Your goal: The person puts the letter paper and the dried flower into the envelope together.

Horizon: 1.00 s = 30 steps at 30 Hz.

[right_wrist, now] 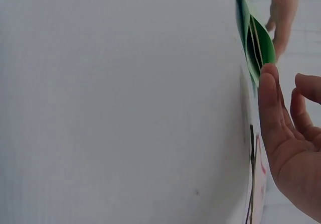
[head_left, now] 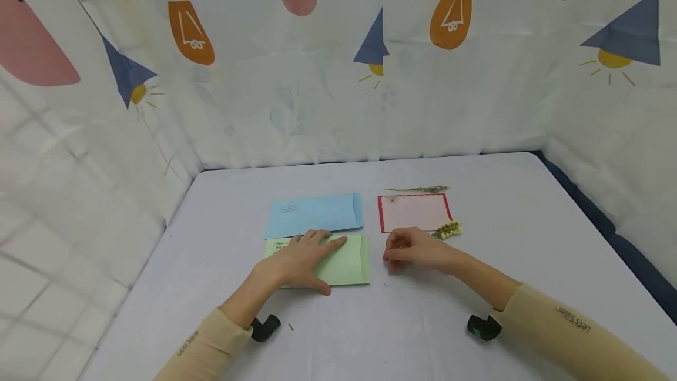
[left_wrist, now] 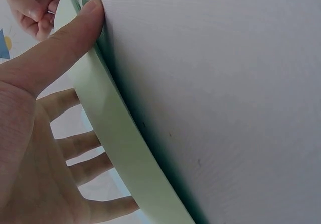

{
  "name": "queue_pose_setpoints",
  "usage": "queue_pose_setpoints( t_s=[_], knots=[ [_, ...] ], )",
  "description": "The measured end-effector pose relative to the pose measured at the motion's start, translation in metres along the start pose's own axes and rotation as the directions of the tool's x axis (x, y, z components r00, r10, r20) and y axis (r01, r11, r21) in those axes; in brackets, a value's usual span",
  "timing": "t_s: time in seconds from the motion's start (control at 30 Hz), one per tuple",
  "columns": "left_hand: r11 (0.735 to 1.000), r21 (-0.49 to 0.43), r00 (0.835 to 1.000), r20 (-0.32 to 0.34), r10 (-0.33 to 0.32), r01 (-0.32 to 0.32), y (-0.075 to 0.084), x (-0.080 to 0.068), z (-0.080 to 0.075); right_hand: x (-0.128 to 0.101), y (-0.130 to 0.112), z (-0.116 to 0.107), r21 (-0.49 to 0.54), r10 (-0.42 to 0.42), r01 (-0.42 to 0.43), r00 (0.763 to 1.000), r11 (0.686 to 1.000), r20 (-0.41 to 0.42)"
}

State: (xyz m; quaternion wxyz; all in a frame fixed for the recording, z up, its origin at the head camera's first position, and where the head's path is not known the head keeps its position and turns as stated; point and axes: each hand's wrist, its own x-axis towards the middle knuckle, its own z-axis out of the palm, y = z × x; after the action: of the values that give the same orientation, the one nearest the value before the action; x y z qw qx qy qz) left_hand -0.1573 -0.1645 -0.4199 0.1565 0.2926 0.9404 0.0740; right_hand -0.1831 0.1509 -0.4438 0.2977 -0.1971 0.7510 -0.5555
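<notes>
My left hand (head_left: 300,262) spans a light green envelope (head_left: 346,266) with spread fingers, gripping it between the thumb at its near edge and the fingers towards its far edge. In the right wrist view, the mouth of this envelope bulges apart and thin edges show inside. My right hand (head_left: 415,249) hovers just right of that mouth, its fingers loosely bent and no object visible in them. Behind it lies a pink card (head_left: 415,211) with a red border. A small yellow dried flower cluster (head_left: 449,229) lies at the card's near right corner.
A blue envelope (head_left: 317,214) lies just behind the green one. Along the card's far edge is a thin dried sprig (head_left: 431,189). A tiny stem fragment (head_left: 290,327) sits near the front of the white table (head_left: 391,340). Patterned curtains (head_left: 338,104) surround the table.
</notes>
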Motion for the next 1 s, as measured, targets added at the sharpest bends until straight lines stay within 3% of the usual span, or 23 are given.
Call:
queue_pose_setpoints(
  t_s=[0.3,0.53,1.0],
  knots=[
    [1.000,-0.002,1.000,0.002,0.004,-0.004,0.001,-0.001,-0.001,-0.028,0.004,-0.043,-0.085,0.011,-0.016,0.998,0.996,-0.058],
    [1.000,0.003,1.000,-0.002,0.010,-0.010,-0.001,-0.001,0.001,-0.046,0.009,-0.067,-0.075,-0.007,-0.001,0.994,0.997,-0.112],
    [1.000,0.023,1.000,0.007,0.002,-0.002,0.000,0.000,-0.002,-0.062,0.014,-0.105,-0.163,0.047,-0.095,0.959,0.982,-0.279]
  ],
)
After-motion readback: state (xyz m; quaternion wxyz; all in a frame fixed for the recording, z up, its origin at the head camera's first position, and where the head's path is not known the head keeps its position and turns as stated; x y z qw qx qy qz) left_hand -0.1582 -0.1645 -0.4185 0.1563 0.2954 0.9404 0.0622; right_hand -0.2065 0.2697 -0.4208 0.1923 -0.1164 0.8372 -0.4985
